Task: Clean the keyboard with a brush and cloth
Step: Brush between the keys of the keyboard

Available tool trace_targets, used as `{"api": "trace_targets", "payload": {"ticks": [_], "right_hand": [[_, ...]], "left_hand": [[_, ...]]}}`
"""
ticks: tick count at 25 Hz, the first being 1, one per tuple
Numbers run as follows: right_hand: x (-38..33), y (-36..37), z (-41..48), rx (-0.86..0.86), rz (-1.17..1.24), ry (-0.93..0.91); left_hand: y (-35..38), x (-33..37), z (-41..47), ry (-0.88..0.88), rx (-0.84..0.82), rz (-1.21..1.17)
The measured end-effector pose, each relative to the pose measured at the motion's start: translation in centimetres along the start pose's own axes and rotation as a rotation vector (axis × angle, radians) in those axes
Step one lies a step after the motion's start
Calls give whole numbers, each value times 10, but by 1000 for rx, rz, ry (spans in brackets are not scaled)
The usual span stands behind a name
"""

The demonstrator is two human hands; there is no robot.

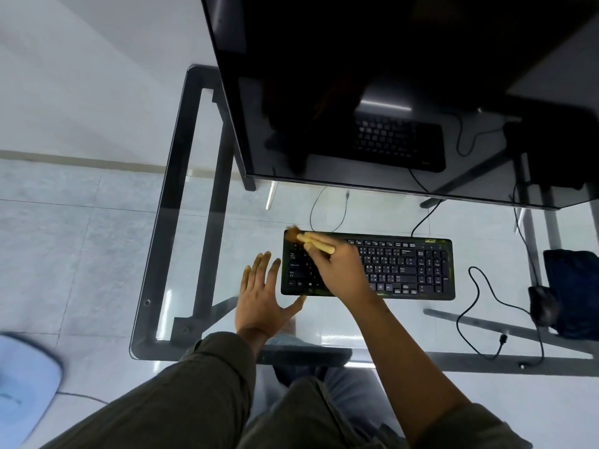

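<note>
I see the left hand (264, 298) flat, fingers spread, on the glass table (227, 241) beside the keyboard (405, 270). The brush (312, 242) (bristles blurred) meets its far-left corner, with the right hand (337, 268) curled round the handle. A dark cloth (572, 286) lies far right.

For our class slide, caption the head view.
Right hand holds a brush at the keyboard's left end; left hand flat beside it.
</note>
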State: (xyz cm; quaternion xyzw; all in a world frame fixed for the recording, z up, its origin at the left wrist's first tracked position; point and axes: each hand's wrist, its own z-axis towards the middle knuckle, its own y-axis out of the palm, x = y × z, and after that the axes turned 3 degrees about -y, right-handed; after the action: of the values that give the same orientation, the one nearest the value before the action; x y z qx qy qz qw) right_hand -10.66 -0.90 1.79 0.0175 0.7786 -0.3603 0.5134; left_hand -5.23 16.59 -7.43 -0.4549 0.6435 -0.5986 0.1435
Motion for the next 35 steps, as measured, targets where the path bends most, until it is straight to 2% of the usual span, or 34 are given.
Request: {"api": "trace_targets", "payload": {"ticks": [2,4,7,10,13,16,19,22,25,28,31,34,35], "right_hand": [[0,-3,2,28,16,-1],[-1,-2,1,-49,2,-31],[-3,1,1,39,10,16],[-1,4,-3,-18,1,0],[-1,6,-7,51,37,15],[-1,8,-8,-62,18,-11],[-3,4,-6,68,-3,19],[-4,-1,-8,-142,-71,-3],[-4,-8,-8,-17,-74,23],[-5,-4,-12,-128,-108,-1],[-7,0,-14,-37,-75,31],[-3,1,-16,-103,-90,20],[-2,0,-17,-66,-77,22]], "left_hand": [[0,1,0,-3,0,9],[0,1,0,-2,0,11],[1,0,0,-12,-11,19],[1,0,1,-19,-19,24],[2,0,0,-17,-15,28],[2,1,1,-14,-12,27],[1,1,0,-18,-12,23],[1,1,-1,-8,-7,10],[2,1,0,-12,-5,4],[3,-1,0,-6,-9,0],[3,-1,0,-14,-9,16],[3,0,1,-2,-1,5],[4,-1,1,-4,-2,0]]}}
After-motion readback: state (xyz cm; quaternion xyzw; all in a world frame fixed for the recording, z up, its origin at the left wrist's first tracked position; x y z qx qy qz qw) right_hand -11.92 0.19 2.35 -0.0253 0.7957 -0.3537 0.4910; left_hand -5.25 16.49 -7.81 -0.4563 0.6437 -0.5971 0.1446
